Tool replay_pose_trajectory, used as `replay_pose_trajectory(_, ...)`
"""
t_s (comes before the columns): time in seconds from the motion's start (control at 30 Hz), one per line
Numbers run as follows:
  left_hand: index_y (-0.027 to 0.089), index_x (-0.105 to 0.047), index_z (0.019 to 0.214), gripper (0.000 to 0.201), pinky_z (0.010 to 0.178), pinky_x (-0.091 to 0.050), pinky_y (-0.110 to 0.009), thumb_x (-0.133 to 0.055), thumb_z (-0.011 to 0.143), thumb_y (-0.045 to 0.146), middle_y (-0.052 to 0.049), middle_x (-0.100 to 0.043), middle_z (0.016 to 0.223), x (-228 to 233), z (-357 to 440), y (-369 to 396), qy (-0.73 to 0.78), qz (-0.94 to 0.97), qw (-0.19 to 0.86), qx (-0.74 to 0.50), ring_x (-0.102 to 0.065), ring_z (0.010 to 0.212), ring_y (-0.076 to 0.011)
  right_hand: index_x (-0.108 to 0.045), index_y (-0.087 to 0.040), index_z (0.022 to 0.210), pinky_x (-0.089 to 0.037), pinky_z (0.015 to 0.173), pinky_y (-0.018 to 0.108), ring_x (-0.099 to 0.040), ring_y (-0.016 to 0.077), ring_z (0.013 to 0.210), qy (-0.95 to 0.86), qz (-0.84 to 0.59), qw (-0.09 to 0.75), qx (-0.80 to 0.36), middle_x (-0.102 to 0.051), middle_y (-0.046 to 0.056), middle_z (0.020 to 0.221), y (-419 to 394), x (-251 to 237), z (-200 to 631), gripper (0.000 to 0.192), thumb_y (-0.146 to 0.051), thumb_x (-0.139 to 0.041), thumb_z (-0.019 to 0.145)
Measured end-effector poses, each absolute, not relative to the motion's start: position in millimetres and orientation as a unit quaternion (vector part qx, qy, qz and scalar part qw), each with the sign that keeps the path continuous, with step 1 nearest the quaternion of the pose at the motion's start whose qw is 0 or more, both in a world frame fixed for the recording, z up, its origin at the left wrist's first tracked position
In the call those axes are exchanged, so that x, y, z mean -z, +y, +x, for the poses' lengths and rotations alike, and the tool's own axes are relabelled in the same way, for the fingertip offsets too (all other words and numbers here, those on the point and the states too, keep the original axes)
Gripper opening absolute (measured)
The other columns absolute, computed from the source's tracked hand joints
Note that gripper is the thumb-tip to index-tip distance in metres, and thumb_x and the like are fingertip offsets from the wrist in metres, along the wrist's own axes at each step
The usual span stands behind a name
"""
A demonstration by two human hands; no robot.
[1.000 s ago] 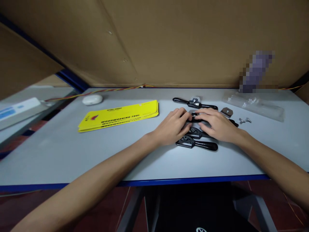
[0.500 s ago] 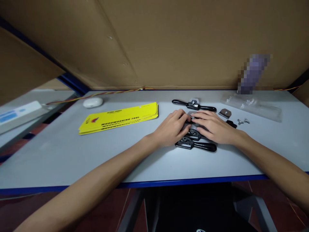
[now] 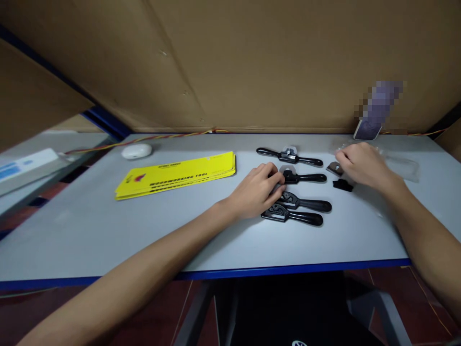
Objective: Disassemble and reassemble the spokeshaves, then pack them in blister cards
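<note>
Four black spokeshaves lie one behind another. My left hand [image 3: 257, 190] is closed on the left side of the second spokeshave from the back [image 3: 306, 178], which carries a grey blade plate. Farther back is a spokeshave [image 3: 289, 154] with a similar plate. Nearer me are two spokeshaves without visible blades, one [image 3: 313, 205] behind the front one [image 3: 304, 218]. My right hand [image 3: 365, 166] has curled fingers beside a dark blade [image 3: 335, 168] and a black cap plate [image 3: 343, 185]. Whatever its fingers hold is hidden; no thumbscrews show.
Yellow printed cards [image 3: 176, 175] are stacked at the left, with a white earbud case [image 3: 137, 151] behind them. Clear plastic packaging [image 3: 403, 167] lies beyond my right hand, near a phone [image 3: 367, 129] leaning on the cardboard wall [image 3: 273, 67]. A cable [image 3: 162, 137] runs along the back edge.
My right hand has left the spokeshave and moved right to the loose parts, where the two thumbscrews are now out of sight. My left hand stays on the spokeshave.
</note>
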State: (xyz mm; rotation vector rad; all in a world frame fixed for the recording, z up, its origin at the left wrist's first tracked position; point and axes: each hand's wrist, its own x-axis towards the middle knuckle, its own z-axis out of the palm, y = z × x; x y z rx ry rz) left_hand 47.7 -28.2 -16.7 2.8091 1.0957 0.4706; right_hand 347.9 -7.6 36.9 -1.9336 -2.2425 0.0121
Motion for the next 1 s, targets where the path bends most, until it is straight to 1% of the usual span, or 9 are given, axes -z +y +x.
replay_pose_trajectory(0.07,0.016,-0.066,0.108,0.038,0.089,-0.051,-0.048,-0.034,0.108,0.037,-0.014,-0.058,0.111,16.2,48.1,-28.4,0.36,0.92,0.041,-0.15,-0.055,0.096,-0.0286,-0.069,-0.018,0.07,-0.034,0.063,0.035,-0.061,0.0259,0.074,-0.718,-0.696,-0.003,0.014,-0.07,0.017,0.082,-6.4,-42.4,361.4,0.045,-0.037,-0.041,0.099)
replay_pose_trajectory(0.13,0.015,-0.067,0.108,0.039,0.09,-0.051,-0.049,-0.034,0.108,0.037,-0.015,-0.058,0.111,16.1,48.6,-28.4,0.36,0.92,0.041,-0.149,-0.055,0.096,-0.0294,-0.074,-0.017,0.078,-0.039,0.066,0.037,-0.065,0.0305,0.081,-0.699,-0.712,-0.058,0.005,-0.072,0.02,0.089,-6.0,-45.5,372.1,0.046,-0.039,-0.041,0.099)
replay_pose_trajectory(0.23,0.015,-0.067,0.108,0.038,0.09,-0.051,-0.049,-0.036,0.107,0.036,-0.015,-0.058,0.111,16.6,49.1,-28.1,0.362,0.918,0.047,-0.156,-0.055,0.097,-0.0298,-0.075,-0.018,0.078,-0.041,0.065,0.037,-0.064,0.0301,0.077,-0.703,-0.707,-0.079,-0.018,-0.07,0.018,0.081,-4.5,-44.9,383.6,0.048,-0.045,-0.041,0.1)
replay_pose_trajectory(0.33,0.016,-0.068,0.107,0.037,0.09,-0.051,-0.049,-0.037,0.107,0.036,-0.014,-0.058,0.11,17.3,49.0,-27.6,0.363,0.917,0.051,-0.159,-0.055,0.096,-0.0293,-0.07,-0.021,0.068,-0.04,0.062,0.037,-0.058,0.0263,0.066,-0.714,-0.698,-0.046,-0.019,-0.063,0.013,0.066,-1.0,-38.4,392.5,0.049,-0.049,-0.044,0.099)
replay_pose_trajectory(0.5,0.016,-0.067,0.107,0.037,0.089,-0.051,-0.05,-0.036,0.107,0.036,-0.015,-0.058,0.11,16.9,48.3,-27.7,0.361,0.918,0.049,-0.159,-0.055,0.096,-0.0301,-0.054,-0.026,0.052,-0.038,0.058,0.037,-0.044,0.0198,0.051,-0.736,-0.677,0.036,-0.004,-0.047,0.005,0.051,4.2,-26.6,404.5,0.052,-0.051,-0.052,0.097)
replay_pose_trajectory(0.7,0.016,-0.067,0.108,0.037,0.09,-0.051,-0.048,-0.036,0.107,0.036,-0.015,-0.058,0.111,15.9,48.0,-28.5,0.361,0.919,0.046,-0.152,-0.056,0.097,-0.0295,-0.042,-0.026,0.05,-0.029,0.056,0.035,-0.032,0.0161,0.05,-0.706,-0.702,0.094,0.025,-0.035,0.001,0.051,1.1,-33.3,397.7,0.053,-0.052,-0.056,0.094)
replay_pose_trajectory(0.77,0.016,-0.067,0.108,0.037,0.091,-0.051,-0.048,-0.036,0.107,0.036,-0.014,-0.058,0.112,15.7,47.8,-28.4,0.362,0.919,0.044,-0.149,-0.056,0.098,-0.0295,-0.043,-0.026,0.052,-0.028,0.057,0.035,-0.034,0.0169,0.051,-0.718,-0.683,0.132,0.029,-0.037,0.002,0.051,-1.1,-36.8,388.0,0.052,-0.052,-0.052,0.096)
replay_pose_trajectory(0.87,0.016,-0.067,0.109,0.038,0.091,-0.051,-0.048,-0.035,0.108,0.036,-0.015,-0.058,0.112,16.0,47.5,-28.1,0.361,0.92,0.044,-0.144,-0.056,0.099,-0.0297,-0.048,-0.025,0.058,-0.027,0.061,0.036,-0.037,0.018,0.054,-0.77,-0.614,0.175,0.0,-0.047,0.003,0.055,-6.1,-37.3,366.4,0.047,-0.046,-0.043,0.1)
replay_pose_trajectory(1.0,0.016,-0.067,0.109,0.038,0.09,-0.051,-0.048,-0.036,0.107,0.036,-0.015,-0.058,0.111,16.8,47.3,-27.6,0.361,0.92,0.041,-0.148,-0.056,0.097,-0.0294,-0.052,-0.023,0.065,-0.029,0.068,0.036,-0.043,0.0178,0.057,-0.83,-0.526,0.184,-0.033,-0.054,0.002,0.059,-15.9,-26.4,330.7,0.038,-0.036,-0.043,0.1)
